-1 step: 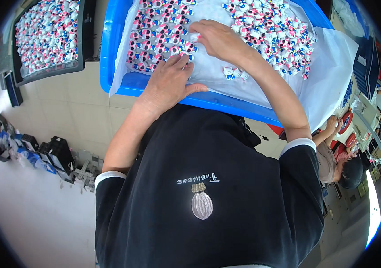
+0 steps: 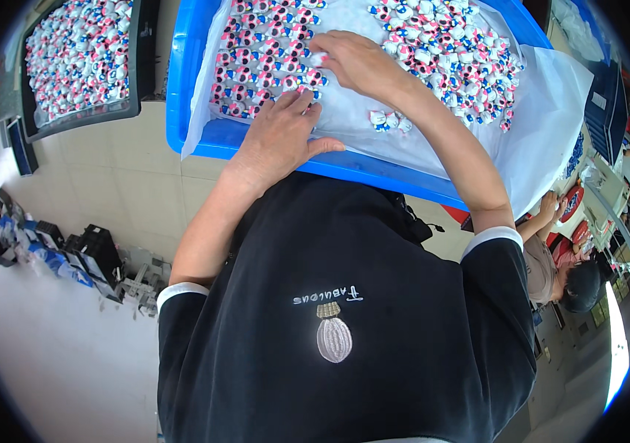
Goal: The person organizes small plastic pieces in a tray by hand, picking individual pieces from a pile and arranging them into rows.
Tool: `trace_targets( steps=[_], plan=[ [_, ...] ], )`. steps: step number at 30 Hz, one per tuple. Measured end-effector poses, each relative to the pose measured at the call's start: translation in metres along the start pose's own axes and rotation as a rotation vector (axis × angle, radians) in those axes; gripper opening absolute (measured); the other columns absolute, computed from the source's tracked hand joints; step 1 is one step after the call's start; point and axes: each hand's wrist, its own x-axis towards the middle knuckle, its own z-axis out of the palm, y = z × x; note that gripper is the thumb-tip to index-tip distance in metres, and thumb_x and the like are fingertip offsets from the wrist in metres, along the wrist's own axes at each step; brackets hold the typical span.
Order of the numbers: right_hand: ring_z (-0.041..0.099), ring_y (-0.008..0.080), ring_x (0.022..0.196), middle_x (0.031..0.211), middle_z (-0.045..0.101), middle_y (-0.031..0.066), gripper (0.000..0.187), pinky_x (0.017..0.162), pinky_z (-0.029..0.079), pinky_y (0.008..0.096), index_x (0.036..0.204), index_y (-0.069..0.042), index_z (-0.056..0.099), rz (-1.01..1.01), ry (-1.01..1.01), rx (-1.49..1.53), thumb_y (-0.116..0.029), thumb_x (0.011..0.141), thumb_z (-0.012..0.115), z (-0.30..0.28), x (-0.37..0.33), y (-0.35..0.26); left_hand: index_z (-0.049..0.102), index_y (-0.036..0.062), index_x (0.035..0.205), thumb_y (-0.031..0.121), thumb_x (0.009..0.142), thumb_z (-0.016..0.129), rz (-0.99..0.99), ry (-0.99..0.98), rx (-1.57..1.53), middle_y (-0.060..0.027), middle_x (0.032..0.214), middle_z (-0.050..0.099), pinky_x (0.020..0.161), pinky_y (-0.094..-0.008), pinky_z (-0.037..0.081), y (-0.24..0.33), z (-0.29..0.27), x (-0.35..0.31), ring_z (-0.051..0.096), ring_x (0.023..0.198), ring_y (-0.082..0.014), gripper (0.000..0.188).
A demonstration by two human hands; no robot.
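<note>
A blue tray (image 2: 177, 81) lined with a white plastic sheet (image 2: 433, 151) lies before me. On its left side, small figurines (image 2: 245, 57) in white, pink and blue with dark faces are set in close rows. My left hand (image 2: 278, 133) rests palm down at the near right end of these rows, fingertips touching figurines and thumb stretched out. At the rows' right edge, my right hand (image 2: 363, 66) pinches one small white-and-pink figurine (image 2: 320, 59). A loose heap of similar figurines (image 2: 455, 59) covers the tray's right side. Two or so figurines (image 2: 388, 121) lie apart near its front edge.
At the far left stands a dark grey tray (image 2: 138, 81) full of similar figurines (image 2: 78, 59). A person (image 2: 551, 266) works at the right beside a red round container (image 2: 572, 203). Black crates (image 2: 97, 255) and machine parts (image 2: 145, 284) are on the left.
</note>
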Motion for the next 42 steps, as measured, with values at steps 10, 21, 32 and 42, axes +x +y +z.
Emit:
trace_targets(
  steps=[10,21,32,42],
  plan=[
    [0.061,0.033,0.092,0.097,0.063,0.0134,0.026,0.081,0.049,0.0421,0.111,-0.005,0.063,0.027,0.008,0.017,-0.01,0.086,0.061,0.003,-0.003,0.002,0.06,-0.0038,0.117,0.053,0.082,0.061,-0.037,-0.032,-0.016,-0.0184,0.13,0.055,0.1,-0.0461,0.04,0.002,0.0,0.0,0.047,0.125,-0.0338,0.066],
    [0.065,0.027,0.084,0.089,0.062,0.0107,0.031,0.066,0.052,0.0384,0.097,-0.006,0.06,0.333,-0.275,-0.316,-0.023,0.075,0.074,-0.015,-0.104,-0.024,0.059,-0.0046,0.117,0.048,0.084,0.061,-0.018,-0.022,-0.036,-0.0191,0.126,0.057,0.099,-0.0445,0.041,0.0,-0.002,0.0,0.052,0.12,-0.0343,0.063],
    [0.053,0.0163,0.062,0.07,0.053,0.0032,0.023,0.059,0.045,0.031,0.103,-0.008,0.063,0.344,-0.038,0.212,-0.014,0.082,0.068,-0.022,-0.045,0.001,0.06,-0.0046,0.116,0.042,0.087,0.061,-0.023,-0.002,-0.051,-0.0182,0.124,0.058,0.102,-0.0431,0.039,0.002,-0.001,-0.001,0.053,0.118,-0.0331,0.055],
    [0.057,0.0134,0.063,0.074,0.063,0.0057,0.026,0.061,0.047,0.0282,0.114,-0.005,0.064,0.265,0.074,0.303,-0.008,0.088,0.062,0.0,0.007,0.025,0.062,-0.0039,0.109,0.04,0.085,0.064,-0.016,0.129,-0.077,-0.018,0.117,0.061,0.097,-0.045,0.043,0.0,0.006,-0.004,0.056,0.112,-0.0343,0.05]
  ],
)
